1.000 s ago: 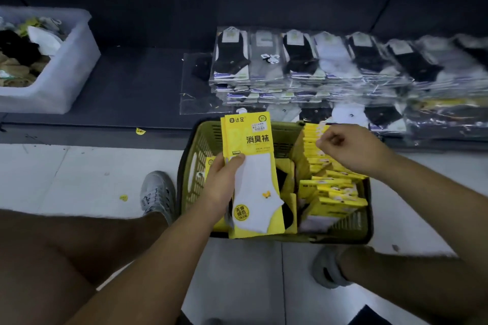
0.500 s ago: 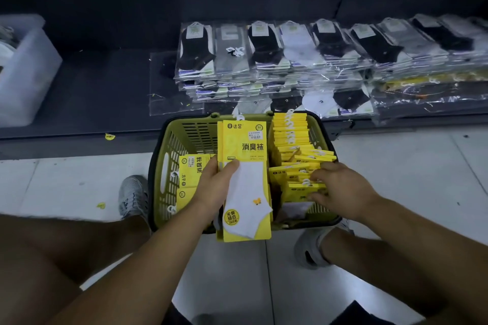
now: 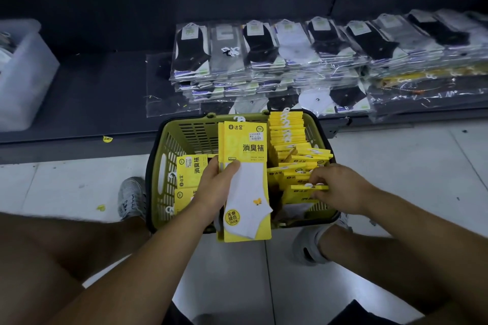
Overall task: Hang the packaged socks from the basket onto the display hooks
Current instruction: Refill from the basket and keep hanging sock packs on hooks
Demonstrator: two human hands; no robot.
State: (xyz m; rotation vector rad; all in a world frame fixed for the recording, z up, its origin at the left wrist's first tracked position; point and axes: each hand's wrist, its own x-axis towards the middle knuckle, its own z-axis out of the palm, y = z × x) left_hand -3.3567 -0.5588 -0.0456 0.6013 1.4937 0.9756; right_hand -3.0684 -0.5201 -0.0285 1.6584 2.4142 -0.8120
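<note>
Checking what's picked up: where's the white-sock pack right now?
Head view, centre: the pack is held by the left hand over the green basket, just left of the row of yellow packs where the right hand pinches one.

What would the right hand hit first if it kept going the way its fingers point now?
The right hand points leftward into the basket's right-hand row of yellow sock packs; its fingertips pinch the nearest pack. Beyond, probably the held pack in the left hand, though depth is unclear.

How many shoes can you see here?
2: one grey shoe left of the green basket, a second shoe by its near right corner; both partly hidden.
</note>
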